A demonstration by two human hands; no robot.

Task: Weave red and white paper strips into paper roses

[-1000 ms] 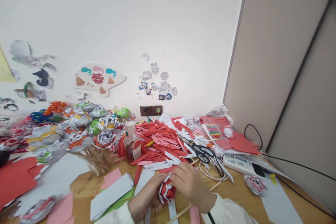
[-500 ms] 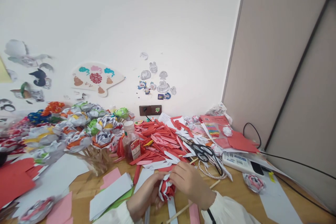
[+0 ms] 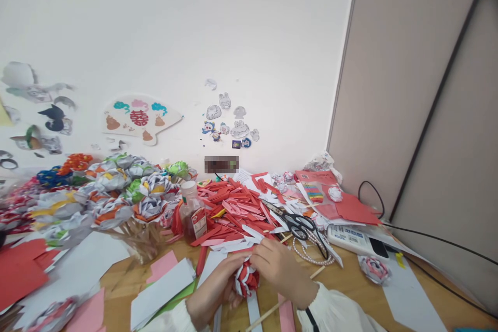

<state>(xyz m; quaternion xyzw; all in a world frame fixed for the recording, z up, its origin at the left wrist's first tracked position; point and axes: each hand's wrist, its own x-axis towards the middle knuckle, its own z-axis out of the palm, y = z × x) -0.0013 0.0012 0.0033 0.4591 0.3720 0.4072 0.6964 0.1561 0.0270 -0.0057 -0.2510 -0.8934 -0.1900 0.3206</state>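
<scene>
A red and white paper flower [image 3: 246, 279] is held between my two hands near the front of the table. My left hand [image 3: 213, 289] wraps it from the left, with fingertips showing beneath. From the right, my right hand [image 3: 278, 270] has its bent fingers closed on the flower's upper edge; the fingertips are partly hidden. Below the hands lie a thin wooden stick [image 3: 268, 313] and a pink paper strip [image 3: 287, 316]. Just beyond them spreads a heap of folded red paper strips [image 3: 237, 207].
Black-handled scissors [image 3: 299, 224] lie by a bead string [image 3: 311, 257]. A bottle [image 3: 192, 212] stands beside the strips. Many paper flowers on sticks [image 3: 136, 187] fill the left. White paper sheets [image 3: 161, 288] lie left of my hands, a loose flower [image 3: 375, 270] right.
The whole view has shifted slightly, so things sit a little farther left. Both hands stay on the paper flower with almost the same grip.
</scene>
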